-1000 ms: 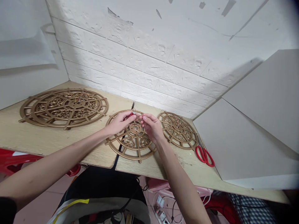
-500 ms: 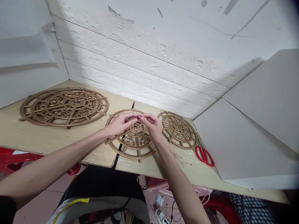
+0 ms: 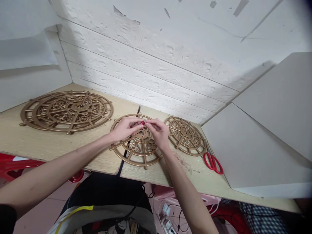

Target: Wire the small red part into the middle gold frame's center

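Observation:
My left hand (image 3: 126,128) pinches a small red piece (image 3: 143,123) with a shiny end, too small to name. From the other side, the fingertips of my right hand (image 3: 158,130) close on its shiny end. Both hands are just above a round gold openwork frame (image 3: 145,158) with spokes and scrolls, lying on the wooden table. A thin wire (image 3: 140,114) stands up behind the hands at the frame's far side. The hands cover the upper part of the frame.
To the left lie stacked gold round frames (image 3: 69,130); another gold frame (image 3: 187,136) is at right. Red-handled scissors (image 3: 213,163) rest near a white panel (image 3: 258,146). A dark gap (image 3: 122,162) splits the tabletop (image 3: 102,159). Behind stands a white brick-pattern wall (image 3: 156,71).
The fingers have shifted slightly around the small red piece, which shows a little more of its shiny end. Both hands stay over the middle frame.

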The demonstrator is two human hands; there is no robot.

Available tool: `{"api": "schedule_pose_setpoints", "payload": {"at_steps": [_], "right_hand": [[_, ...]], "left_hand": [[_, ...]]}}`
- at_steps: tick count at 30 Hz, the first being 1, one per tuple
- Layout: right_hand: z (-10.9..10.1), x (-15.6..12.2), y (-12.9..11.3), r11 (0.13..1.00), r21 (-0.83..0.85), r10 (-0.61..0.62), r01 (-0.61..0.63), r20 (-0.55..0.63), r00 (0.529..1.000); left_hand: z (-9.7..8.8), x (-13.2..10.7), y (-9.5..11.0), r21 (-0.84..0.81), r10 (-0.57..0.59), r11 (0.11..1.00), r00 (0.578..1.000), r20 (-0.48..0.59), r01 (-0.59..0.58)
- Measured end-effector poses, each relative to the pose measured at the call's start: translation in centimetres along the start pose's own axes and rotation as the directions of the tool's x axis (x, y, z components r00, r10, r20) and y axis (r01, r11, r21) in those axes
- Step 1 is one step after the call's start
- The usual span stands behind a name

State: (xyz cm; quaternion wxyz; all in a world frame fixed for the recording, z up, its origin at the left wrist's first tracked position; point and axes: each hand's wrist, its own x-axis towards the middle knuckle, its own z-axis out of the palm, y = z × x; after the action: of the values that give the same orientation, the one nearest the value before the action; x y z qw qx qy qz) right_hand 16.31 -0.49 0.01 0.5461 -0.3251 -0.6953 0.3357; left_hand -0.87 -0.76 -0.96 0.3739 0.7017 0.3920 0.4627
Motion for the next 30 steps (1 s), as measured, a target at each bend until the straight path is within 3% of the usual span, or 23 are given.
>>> {"api": "schedule_pose_setpoints", "payload": {"at_steps": [7, 15, 19, 23, 27, 30], "right_hand": [[-0.05, -0.02, 0.1, 0.992, -0.109, -0.067, 0.069, 0.024, 0.997], [0.05, -0.06, 0.33, 0.972, -0.213, -0.099, 0.102, 0.023, 0.995], [0.14, 0.02, 0.42, 0.995, 0.047, 0.087, -0.09, 0.05, 0.995], [0.12, 0.34, 0.53, 0.901, 0.333, 0.266, -0.278, 0.082, 0.961], [-0.22, 0.75, 0.4, 0.795, 0.484, 0.348, -0.366, 0.131, 0.929], [-0.42, 0.89, 0.2, 0.77, 0.524, 0.345, -0.363, 0.136, 0.929]], "left_hand": [[-0.15, -0.26, 0.13, -0.001, 0.046, 0.999, 0.999, -0.009, -0.046], [-0.48, -0.31, 0.03, 0.145, 0.147, 0.978, 0.989, 0.023, -0.149], [-0.41, -0.2, -0.05, 0.108, 0.145, 0.983, 0.989, 0.011, -0.145], [-0.39, -0.09, -0.13, 0.105, 0.139, 0.985, 0.99, -0.028, -0.135], [-0.5, 0.01, -0.24, 0.164, 0.13, 0.979, 0.99, -0.055, -0.12], [-0.54, 0.08, -0.29, 0.171, 0.125, 0.98, 0.986, -0.113, -0.104]]}}
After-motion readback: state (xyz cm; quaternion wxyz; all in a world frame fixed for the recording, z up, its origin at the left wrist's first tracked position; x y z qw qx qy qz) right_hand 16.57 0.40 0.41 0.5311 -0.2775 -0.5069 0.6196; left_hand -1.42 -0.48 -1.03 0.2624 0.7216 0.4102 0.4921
